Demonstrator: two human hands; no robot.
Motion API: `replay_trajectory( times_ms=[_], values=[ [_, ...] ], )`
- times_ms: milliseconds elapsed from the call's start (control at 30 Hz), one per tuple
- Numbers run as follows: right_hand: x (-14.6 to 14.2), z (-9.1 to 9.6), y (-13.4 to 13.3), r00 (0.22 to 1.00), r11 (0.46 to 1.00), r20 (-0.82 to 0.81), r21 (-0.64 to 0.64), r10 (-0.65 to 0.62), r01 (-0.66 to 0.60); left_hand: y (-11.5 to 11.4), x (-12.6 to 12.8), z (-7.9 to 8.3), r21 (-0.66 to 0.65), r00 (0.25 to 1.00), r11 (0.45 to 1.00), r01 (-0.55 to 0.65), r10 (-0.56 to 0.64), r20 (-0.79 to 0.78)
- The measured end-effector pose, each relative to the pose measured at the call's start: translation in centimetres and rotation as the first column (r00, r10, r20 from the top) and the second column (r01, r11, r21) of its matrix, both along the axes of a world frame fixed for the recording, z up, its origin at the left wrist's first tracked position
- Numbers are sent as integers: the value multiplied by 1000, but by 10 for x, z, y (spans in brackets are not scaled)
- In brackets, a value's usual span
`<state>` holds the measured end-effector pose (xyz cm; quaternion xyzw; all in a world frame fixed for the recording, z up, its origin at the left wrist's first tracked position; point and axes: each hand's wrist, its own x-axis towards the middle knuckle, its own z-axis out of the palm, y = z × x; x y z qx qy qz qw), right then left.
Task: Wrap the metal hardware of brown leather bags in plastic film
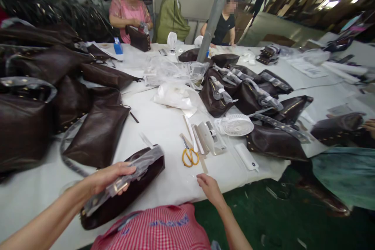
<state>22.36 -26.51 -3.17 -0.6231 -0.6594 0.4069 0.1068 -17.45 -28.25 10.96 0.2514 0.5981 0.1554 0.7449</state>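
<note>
My left hand (113, 177) is closed around a plastic-wrapped strap (146, 161) on top of a dark brown handbag (129, 199). The handbag lies slantwise at the table's near edge, in front of my checked apron. My right hand (210, 188) hovers over the table edge with thumb and fingers pinched together; whatever is between them, if anything, is too small to make out. Beyond that hand lie yellow-handled scissors (190, 157), pointing away from me. Another brown handbag (98, 136) rests just past my left hand.
More brown bags (26, 121) are heaped at left, and several with wrapped straps (218, 93) stand at right. A white fan (236, 124), a white oblong device (246, 157) and plastic bags (175, 95) lie mid-table. Co-workers (130, 13) work across the table; a metal post (215, 15) rises there.
</note>
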Motion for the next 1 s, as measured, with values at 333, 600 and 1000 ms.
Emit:
replay_trajectory(
  times_ms=[333,600,1000],
  values=[
    [-13,-9,114,938,990,342,141,-54,5,8,12,-2,-60,997,997,-50,46,-65],
    [-41,-21,146,842,992,539,122,-28,-45,9,17,1,-118,990,985,-123,113,-88],
    [-28,-34,159,771,994,630,99,-95,42,-1,17,-6,-85,992,988,-128,126,-19]
  ],
)
